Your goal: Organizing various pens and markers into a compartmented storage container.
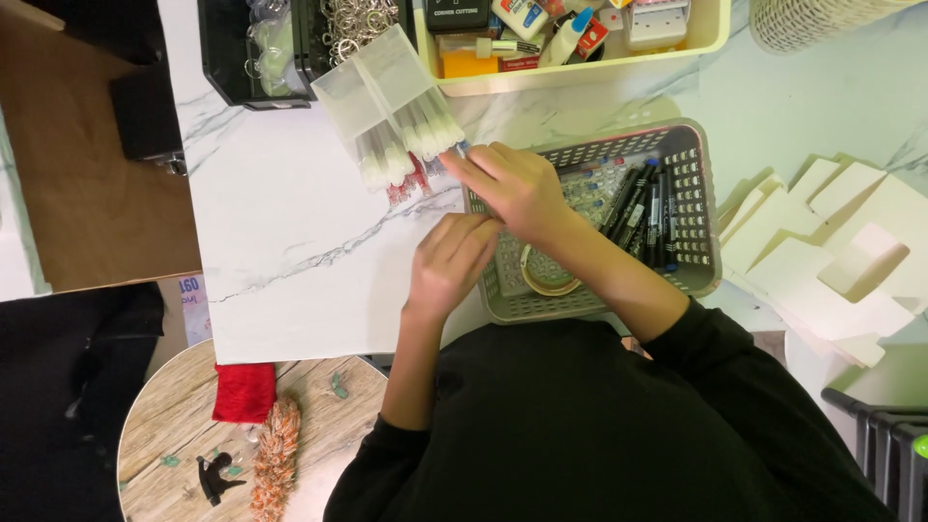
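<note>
- Landmark: grey perforated plastic basket [694, 208], on the white marble-pattern tabletop [280, 232].
- Far lower left of the basket: round wood-look stool top [184, 435] with a red cloth [244, 391] and an orange tassel [275, 459] lying on it.
- Upper left of the basket: black plastic bin [224, 53] with clear bits and metal rings inside.
- Just left of the basket: clear plastic box of white-capped pens [391, 106], tilted, pen ends pointing toward the basket's top left corner.
- Left hand [447, 263]: at the basket's left rim, fingers curled together, touching the rim; cannot tell if it grips anything.
- Right hand [512, 184]: over the basket's top left corner, fingertips pressed together, pinching at the pen ends of the clear box.
- Inside the basket: roll of tape [549, 273] at front, black markers [643, 208] toward the right side.
- Above the basket: pale yellow tray [580, 72] holding glue bottles and small boxes.
- Right of the basket: pile of white folded card boxes [831, 261].
</note>
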